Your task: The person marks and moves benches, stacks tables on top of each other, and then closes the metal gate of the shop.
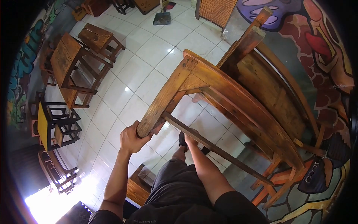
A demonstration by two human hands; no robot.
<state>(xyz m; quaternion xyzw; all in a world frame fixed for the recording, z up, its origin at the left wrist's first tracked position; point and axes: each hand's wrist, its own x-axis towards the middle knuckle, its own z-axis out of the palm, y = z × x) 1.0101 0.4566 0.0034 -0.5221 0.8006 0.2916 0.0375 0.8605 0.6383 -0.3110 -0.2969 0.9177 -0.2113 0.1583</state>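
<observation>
A long wooden bench (227, 87) is tipped on its side in front of me, its legs pointing toward me. My left hand (131, 139) is closed around the free end of its near leg (164, 98). My right hand (191, 138) is at the bench's long thin crossbar (220, 152), seemingly wrapped around it; the bar hides most of the fingers. The bench's other end rests low at the right, near the painted wall. Right behind it, another wooden piece of furniture (270, 93) leans tipped over, its legs sticking up.
Wooden tables (66, 61) and a stool (96, 37) stand at the left, with a yellow-topped piece (43, 127) nearer. A dustpan (162, 18) lies on the white tiles at the back. Below my left arm is a wooden seat (138, 191). A mural wall (298, 41) bounds the right.
</observation>
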